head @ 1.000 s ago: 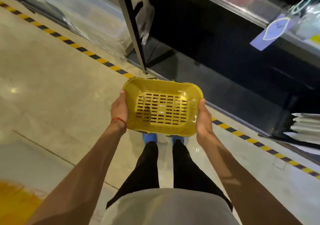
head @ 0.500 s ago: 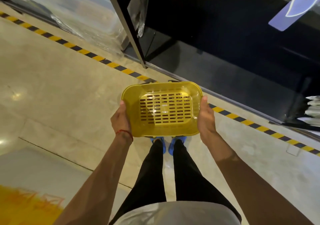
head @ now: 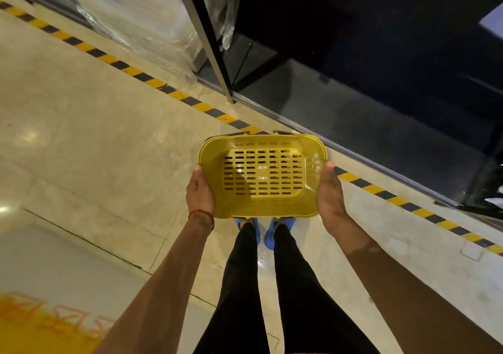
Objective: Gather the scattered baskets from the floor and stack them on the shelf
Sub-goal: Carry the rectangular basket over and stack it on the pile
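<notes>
Both hands keep their grip closed on the yellow slotted plastic basket [head: 262,179]. The left hand [head: 200,193] clasps one end and the right hand [head: 329,190] the other, above the pale polished floor [head: 81,135]. Since a second ago only the view has dipped; the basket stays just short of the black metal shelf [head: 353,103], probably not yet placed.

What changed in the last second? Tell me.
The yellow slotted plastic basket drew slightly back from the black metal shelf: its far rim overlapped the shelf edge, now it stops at the yellow-and-black striped floor tape. Unchanged: left hand and right hand hold its two ends, basket empty.
</notes>
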